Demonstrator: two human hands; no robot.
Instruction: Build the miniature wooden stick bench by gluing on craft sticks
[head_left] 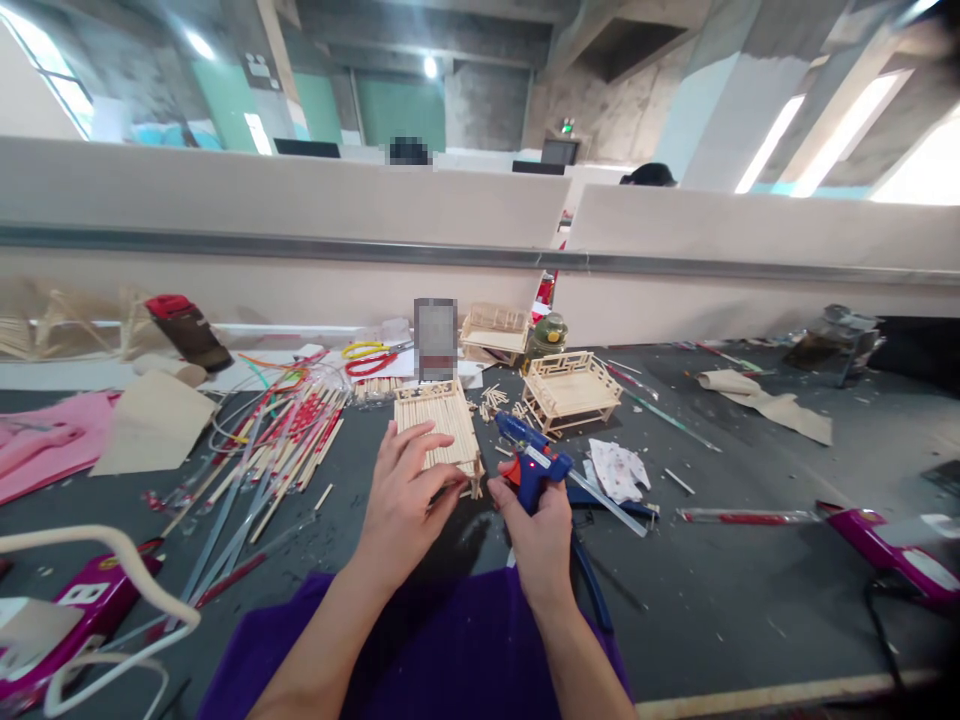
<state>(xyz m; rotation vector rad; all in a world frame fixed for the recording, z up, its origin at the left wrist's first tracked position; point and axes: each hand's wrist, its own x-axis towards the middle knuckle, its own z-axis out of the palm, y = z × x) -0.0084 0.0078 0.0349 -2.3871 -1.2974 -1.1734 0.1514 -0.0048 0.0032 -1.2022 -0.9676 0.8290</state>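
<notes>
At the middle of the dark-grey worktop (pixel 690 600), my left hand (pixel 405 500) grips a slatted pale-wood miniature bench (pixel 454 425) and my right hand (pixel 541 535) clasps a blue plastic glue gun (pixel 537 465). Pale wooden sticks (pixel 307 425) lie to the left; beyond, I see a long white partition (pixel 262 200) beneath a concrete ceiling (pixel 465 22).

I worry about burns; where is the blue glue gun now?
In the head view, the blue glue gun is in the right hand, slightly right of centre, beside the slatted wooden piece.
</notes>
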